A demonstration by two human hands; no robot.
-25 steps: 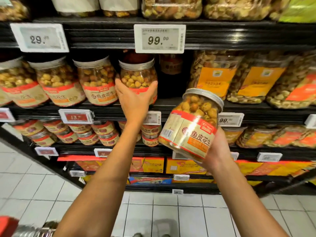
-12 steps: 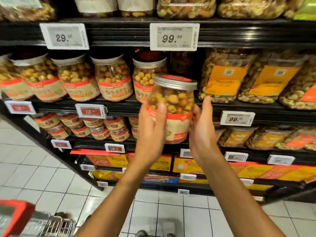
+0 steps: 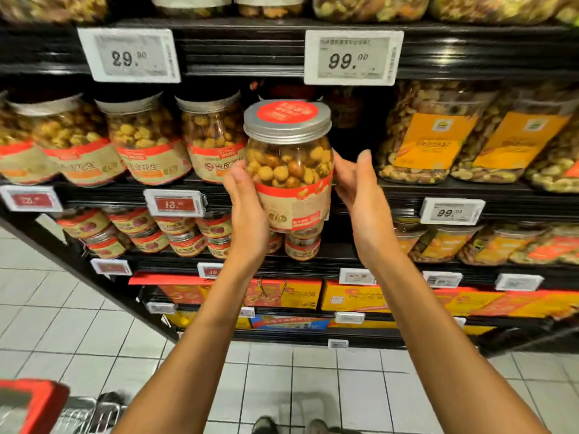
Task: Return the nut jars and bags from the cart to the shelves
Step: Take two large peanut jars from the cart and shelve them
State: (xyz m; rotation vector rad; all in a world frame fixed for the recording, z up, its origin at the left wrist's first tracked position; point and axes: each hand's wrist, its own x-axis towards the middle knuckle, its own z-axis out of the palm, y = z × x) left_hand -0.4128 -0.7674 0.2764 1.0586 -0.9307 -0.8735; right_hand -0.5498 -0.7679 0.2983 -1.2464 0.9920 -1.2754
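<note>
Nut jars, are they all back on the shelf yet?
Not yet. The matching jars already stand on the shelf. One nut jar is in hand: the left hand holds it, the right hand lies flat at its side, before the shelf's gap. The cart barely shows, so what's left is unclear.

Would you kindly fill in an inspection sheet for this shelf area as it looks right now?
Surface: black shelf, with a dark gap in its row behind the held jar.
Job's things: jar of nuts, upright, lid on, held in front of the shelf edge, not set down; shelved jars to its left, bags to its right.
Clutter: nothing seen.
Hands: left hand grips the jar's side; right hand open, fingers straight at the other side, contact unclear.
Cables: nothing seen.
Surroundings: cart corner at lower left, white tiled floor, price tags.
</note>
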